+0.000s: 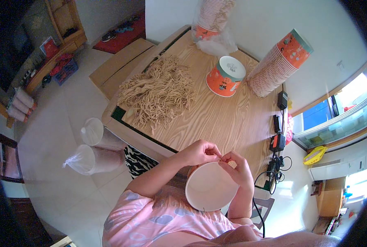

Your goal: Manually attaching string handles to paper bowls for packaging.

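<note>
A large paper bucket [210, 187] rests against my body at the table's near edge, tilted so its white inside faces up. Both hands meet at its far rim. My left hand [204, 153] is closed in a pinch, fingertips just over the rim; what they hold is too small to make out. My right hand [237, 168] grips the rim on the right, its thumb and fingers bent toward the left fingertips. Beyond them on the table lies a loose heap of tan cords [160, 92]. An orange and green paper bucket [224, 80] stands upside down to its right.
Nested paper buckets lean in a tall stack [274, 66] at the wall; another stack in clear plastic [212, 20] stands at the back. Black adapters and cables [277, 142] line the table's right edge. Bagged bucket stacks [95, 158] lie on the floor at left, near a cardboard box [123, 64].
</note>
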Demonstrator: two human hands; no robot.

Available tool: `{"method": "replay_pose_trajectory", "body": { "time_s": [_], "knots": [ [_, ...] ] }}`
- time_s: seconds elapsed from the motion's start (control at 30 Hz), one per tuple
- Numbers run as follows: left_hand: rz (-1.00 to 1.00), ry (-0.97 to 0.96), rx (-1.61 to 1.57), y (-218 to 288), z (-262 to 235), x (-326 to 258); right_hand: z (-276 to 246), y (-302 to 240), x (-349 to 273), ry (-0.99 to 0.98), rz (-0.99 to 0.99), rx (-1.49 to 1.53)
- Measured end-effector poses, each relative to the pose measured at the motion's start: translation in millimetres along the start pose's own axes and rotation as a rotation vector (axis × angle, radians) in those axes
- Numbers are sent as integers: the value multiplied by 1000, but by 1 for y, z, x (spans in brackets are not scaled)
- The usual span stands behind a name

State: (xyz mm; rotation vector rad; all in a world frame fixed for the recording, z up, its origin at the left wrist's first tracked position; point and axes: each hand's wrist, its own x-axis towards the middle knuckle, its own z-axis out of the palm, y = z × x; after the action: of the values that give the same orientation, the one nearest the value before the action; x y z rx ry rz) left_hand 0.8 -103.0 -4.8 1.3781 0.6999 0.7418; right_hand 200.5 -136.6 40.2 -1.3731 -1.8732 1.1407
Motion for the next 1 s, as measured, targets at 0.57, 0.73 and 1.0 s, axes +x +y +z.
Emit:
{"method": "replay_pose_trajectory", "body": {
  "time_s": [0.57, 0.73, 1.0],
  "knots": [
    [17, 61, -122, 4, -3, 0, -3, 0, 22, -179, 63, -8],
    [-3, 87, -153, -3, -3, -3, 1, 6, 19, -110, 106, 146],
    [-15, 124, -178, -11, 0, -2, 5, 9, 21, -83, 78, 189]
  ]
}}
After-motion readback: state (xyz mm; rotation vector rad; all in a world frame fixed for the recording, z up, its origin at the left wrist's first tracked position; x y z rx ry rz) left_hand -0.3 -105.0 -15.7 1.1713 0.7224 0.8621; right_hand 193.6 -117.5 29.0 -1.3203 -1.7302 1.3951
